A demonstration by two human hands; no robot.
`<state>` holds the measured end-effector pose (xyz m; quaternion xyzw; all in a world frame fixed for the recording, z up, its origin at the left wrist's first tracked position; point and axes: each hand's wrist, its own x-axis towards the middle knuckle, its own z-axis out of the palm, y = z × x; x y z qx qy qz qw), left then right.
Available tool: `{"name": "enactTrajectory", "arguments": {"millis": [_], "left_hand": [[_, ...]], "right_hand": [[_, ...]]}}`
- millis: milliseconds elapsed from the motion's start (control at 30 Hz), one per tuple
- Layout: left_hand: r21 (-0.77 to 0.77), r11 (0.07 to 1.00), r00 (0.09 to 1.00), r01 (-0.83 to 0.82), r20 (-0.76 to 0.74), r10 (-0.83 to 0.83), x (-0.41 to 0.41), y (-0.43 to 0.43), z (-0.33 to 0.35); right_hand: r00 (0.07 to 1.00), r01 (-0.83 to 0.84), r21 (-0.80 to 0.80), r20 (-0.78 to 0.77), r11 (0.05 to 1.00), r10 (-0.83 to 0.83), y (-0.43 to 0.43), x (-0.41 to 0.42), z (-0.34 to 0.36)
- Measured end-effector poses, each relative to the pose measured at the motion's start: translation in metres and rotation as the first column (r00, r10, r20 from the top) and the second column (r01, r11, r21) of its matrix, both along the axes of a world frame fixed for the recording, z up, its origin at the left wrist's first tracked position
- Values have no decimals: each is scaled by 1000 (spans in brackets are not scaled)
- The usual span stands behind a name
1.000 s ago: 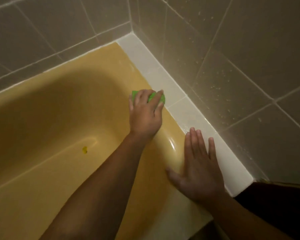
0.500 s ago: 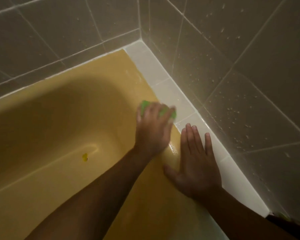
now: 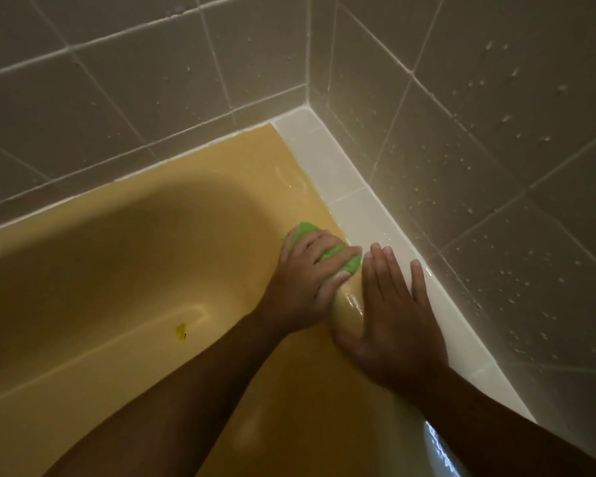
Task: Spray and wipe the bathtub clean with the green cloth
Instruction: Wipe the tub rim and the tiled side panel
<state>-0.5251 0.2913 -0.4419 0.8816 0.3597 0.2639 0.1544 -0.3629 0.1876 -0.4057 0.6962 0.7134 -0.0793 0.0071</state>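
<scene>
The yellow bathtub (image 3: 117,277) fills the left and lower part of the view. My left hand (image 3: 307,280) is closed around the bunched green cloth (image 3: 331,253) and presses it on the tub's wet right rim. My right hand (image 3: 393,315) lies flat with fingers spread on the same rim, just right of the cloth, its fingertips reaching the white ledge (image 3: 372,215). Most of the cloth is hidden under my left hand. No spray bottle is in view.
Beige wall tiles (image 3: 479,166) speckled with droplets rise behind and to the right of the tub. The white tiled ledge runs along the right wall into the corner. A small yellow mark (image 3: 180,331) sits on the tub floor.
My left hand has drawn the cloth back along the rim toward my right hand, which stays flat on the rim. The view has tilted so the corner sits lower.
</scene>
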Motion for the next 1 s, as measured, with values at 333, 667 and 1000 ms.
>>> {"name": "enactTrajectory", "arguments": {"millis": [333, 667, 1000], "left_hand": [[-124, 759, 769, -639, -63, 637, 25, 134, 26], [-7, 833, 821, -553, -179, 543, -21, 168, 23], [59, 924, 907, -377, -178, 382, -33, 156, 15]], "right_hand": [[1000, -26, -39, -1, 999, 26, 46, -4, -3], [999, -38, -6, -2, 999, 38, 74, -8, -3], [1000, -20, -19, -5, 1000, 19, 82, -10, -1]]}}
